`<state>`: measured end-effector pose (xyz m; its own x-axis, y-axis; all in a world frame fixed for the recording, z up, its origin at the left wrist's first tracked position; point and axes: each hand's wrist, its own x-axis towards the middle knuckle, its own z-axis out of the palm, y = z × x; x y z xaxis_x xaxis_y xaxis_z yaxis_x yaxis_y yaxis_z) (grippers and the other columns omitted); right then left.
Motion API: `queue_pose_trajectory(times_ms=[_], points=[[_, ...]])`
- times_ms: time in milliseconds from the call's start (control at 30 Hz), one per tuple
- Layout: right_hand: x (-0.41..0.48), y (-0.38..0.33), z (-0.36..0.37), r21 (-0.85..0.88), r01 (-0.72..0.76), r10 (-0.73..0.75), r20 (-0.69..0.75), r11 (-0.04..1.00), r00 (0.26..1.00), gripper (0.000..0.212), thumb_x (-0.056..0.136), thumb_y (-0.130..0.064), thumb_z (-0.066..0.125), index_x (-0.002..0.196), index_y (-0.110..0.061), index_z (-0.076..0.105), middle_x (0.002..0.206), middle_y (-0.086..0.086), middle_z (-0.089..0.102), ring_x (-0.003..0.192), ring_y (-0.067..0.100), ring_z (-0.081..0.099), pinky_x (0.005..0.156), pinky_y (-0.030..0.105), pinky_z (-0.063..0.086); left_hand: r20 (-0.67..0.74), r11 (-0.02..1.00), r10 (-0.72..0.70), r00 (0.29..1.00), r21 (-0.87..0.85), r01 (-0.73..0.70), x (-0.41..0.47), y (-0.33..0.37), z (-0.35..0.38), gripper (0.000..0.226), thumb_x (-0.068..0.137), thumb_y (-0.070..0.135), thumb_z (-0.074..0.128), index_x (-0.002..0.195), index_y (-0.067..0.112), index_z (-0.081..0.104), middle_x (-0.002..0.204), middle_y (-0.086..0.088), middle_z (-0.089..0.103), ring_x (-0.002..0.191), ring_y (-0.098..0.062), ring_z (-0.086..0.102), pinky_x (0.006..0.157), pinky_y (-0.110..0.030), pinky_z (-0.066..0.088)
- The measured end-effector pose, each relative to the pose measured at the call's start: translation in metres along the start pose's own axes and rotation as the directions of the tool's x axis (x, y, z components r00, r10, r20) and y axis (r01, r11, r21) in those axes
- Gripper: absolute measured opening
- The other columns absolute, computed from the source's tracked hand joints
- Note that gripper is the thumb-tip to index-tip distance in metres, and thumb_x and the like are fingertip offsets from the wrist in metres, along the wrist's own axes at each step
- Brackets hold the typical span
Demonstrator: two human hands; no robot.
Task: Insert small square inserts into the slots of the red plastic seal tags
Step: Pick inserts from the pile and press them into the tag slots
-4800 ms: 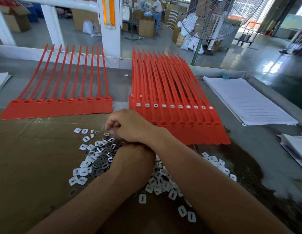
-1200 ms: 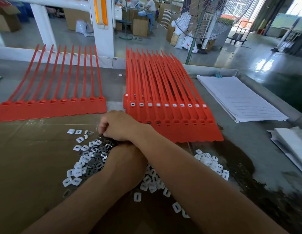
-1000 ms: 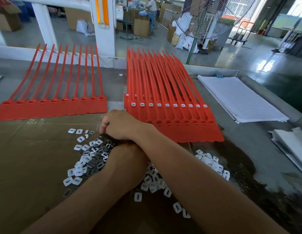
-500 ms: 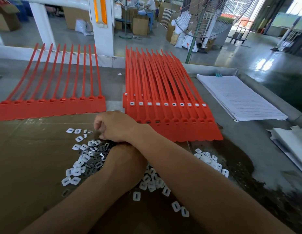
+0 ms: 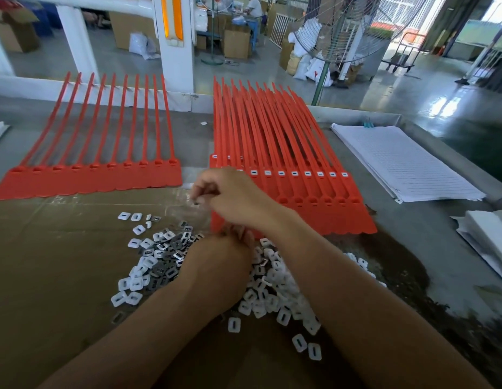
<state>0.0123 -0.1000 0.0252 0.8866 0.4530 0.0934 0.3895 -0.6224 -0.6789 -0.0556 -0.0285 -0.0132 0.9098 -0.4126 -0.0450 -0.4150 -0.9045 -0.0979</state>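
Observation:
A row of red seal tags [image 5: 89, 181] with empty slots lies at the back left. To the right is a stack of red tags [image 5: 314, 197] whose top row has white inserts [image 5: 294, 173] in its slots. A pile of small white and grey square inserts [image 5: 148, 262] covers the cardboard in front. My right hand [image 5: 233, 197] is raised above the pile and pinches one small insert [image 5: 197, 203] between thumb and fingers. My left hand [image 5: 219, 265] rests on the pile beneath my right forearm, which hides most of its fingers.
A brown cardboard sheet [image 5: 47, 262] covers the near left of the table. A stack of lined white paper [image 5: 398, 164] lies at the right, with more white sheets [image 5: 491, 237] at the right edge. A white post [image 5: 174, 51] and a fan pole [image 5: 322, 80] stand behind the table.
My right hand has lifted off the pile and moved up toward the tags with one insert pinched in its fingertips. My left hand has stayed on the pile.

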Motion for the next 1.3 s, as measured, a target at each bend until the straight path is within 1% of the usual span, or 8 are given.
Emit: queue_pose_trajectory(times_ms=[67,167,300,433,667,900,1067,1300], points=[[-0.013,0.017,-0.021,-0.006,-0.054,0.053,-0.058,0.999,0.997,0.016,0.085,-0.003,0.058,0.083,-0.017,0.065,0.075,-0.018,0.055,0.072,-0.008,0.050,0.071,0.006,0.042,-0.017,0.995,0.068,0.998,-0.065,-0.069,0.000,0.000,0.001,0.050,0.094,0.018,0.031,0.142,0.011,0.021,0.150,-0.010,0.021,0.136,-0.024,0.024,0.107,-0.033,0.028],[-0.032,0.051,-0.048,0.023,-0.165,0.167,-0.200,0.986,0.966,0.018,0.086,-0.004,0.058,0.082,-0.022,0.062,0.080,-0.014,0.058,0.083,0.003,0.056,0.079,0.014,0.043,-0.056,0.994,0.099,0.993,-0.048,-0.102,-0.001,-0.002,0.004,0.053,0.095,0.020,0.030,0.145,0.011,0.013,0.153,-0.010,0.010,0.141,-0.023,0.011,0.112,-0.033,0.017],[-0.050,0.080,-0.060,0.129,-0.265,0.292,-0.276,0.955,0.916,0.017,0.085,0.001,0.058,0.085,-0.015,0.063,0.076,-0.011,0.059,0.074,0.000,0.055,0.064,0.001,0.040,-0.039,0.995,0.078,0.996,-0.058,-0.080,0.000,-0.001,0.005,0.054,0.094,0.017,0.030,0.145,0.012,0.011,0.154,-0.009,0.007,0.141,-0.022,0.009,0.112,-0.033,0.016],[-0.051,0.088,-0.057,0.093,-0.278,0.293,-0.253,0.956,0.922,0.016,0.085,-0.002,0.059,0.085,-0.017,0.064,0.076,-0.016,0.059,0.072,-0.008,0.053,0.058,-0.004,0.036,0.000,0.996,0.064,0.998,-0.070,-0.064,0.002,-0.001,0.003,0.057,0.094,0.015,0.033,0.145,0.014,0.009,0.154,-0.007,0.006,0.141,-0.020,0.007,0.112,-0.033,0.016],[-0.047,0.093,-0.052,0.049,-0.286,0.288,-0.274,0.957,0.917,0.019,0.084,-0.007,0.062,0.077,-0.025,0.062,0.081,-0.009,0.061,0.081,0.003,0.057,0.072,0.013,0.042,-0.016,0.994,0.049,0.999,-0.101,-0.050,0.003,0.000,0.003,0.056,0.094,0.015,0.033,0.145,0.016,0.009,0.154,-0.006,0.005,0.141,-0.020,0.007,0.112,-0.034,0.017],[-0.045,0.092,-0.048,0.029,-0.311,0.305,-0.305,0.950,0.902,0.021,0.082,-0.009,0.065,0.073,-0.027,0.061,0.082,-0.008,0.061,0.084,0.006,0.057,0.077,0.017,0.043,-0.019,0.994,0.048,0.999,-0.099,-0.050,0.002,0.000,0.002,0.056,0.095,0.016,0.032,0.145,0.016,0.007,0.154,-0.006,0.004,0.141,-0.019,0.006,0.112,-0.034,0.016],[-0.043,0.092,-0.047,0.042,-0.323,0.320,-0.306,0.946,0.897,0.016,0.080,-0.009,0.067,0.075,-0.024,0.062,0.075,-0.012,0.059,0.076,0.001,0.055,0.066,0.009,0.040,-0.025,0.994,0.048,0.999,-0.101,-0.051,0.003,0.000,0.002,0.057,0.094,0.015,0.033,0.145,0.016,0.009,0.154,-0.006,0.005,0.141,-0.019,0.007,0.112,-0.033,0.017],[-0.049,0.091,-0.053,0.110,-0.317,0.335,-0.283,0.942,0.899,0.020,0.082,-0.005,0.064,0.077,-0.024,0.063,0.076,-0.011,0.060,0.073,-0.003,0.054,0.062,0.008,0.039,-0.039,0.994,0.052,0.998,-0.099,-0.056,0.003,0.000,0.003,0.057,0.094,0.015,0.033,0.145,0.016,0.009,0.154,-0.006,0.005,0.141,-0.019,0.008,0.111,-0.033,0.018]])
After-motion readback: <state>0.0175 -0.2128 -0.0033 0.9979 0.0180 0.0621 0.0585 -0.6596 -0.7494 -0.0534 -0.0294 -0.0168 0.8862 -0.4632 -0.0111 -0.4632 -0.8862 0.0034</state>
